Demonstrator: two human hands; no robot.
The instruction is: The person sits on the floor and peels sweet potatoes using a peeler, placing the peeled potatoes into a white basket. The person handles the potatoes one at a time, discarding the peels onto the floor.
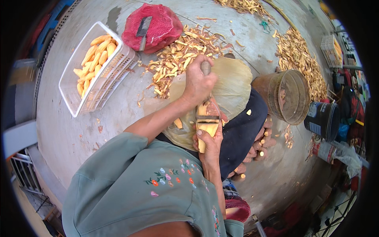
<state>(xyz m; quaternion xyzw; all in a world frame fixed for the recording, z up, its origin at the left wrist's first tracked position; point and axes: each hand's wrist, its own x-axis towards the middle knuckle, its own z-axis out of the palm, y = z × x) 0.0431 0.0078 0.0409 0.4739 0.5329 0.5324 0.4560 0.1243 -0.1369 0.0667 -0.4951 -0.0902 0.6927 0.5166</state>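
Observation:
My left hand is closed around the handle of a wide-bladed peeler. The peeler's blade lies across a sweet potato, which is orange-yellow where peeled and still has reddish skin at its far part. My right hand grips the near end of the sweet potato, thumb on top. Both hands are above my lap, over a yellowish plastic sheet. A loose piece of peel lies on the sheet. Unpeeled sweet potatoes with cut ends lie on the floor beside my right leg.
A white plastic crate of peeled sweet potatoes stands at left. A cleaver rests on a red mesh bag. Peel heaps cover parts of the concrete floor. A dirty bucket and a black bucket lie at right.

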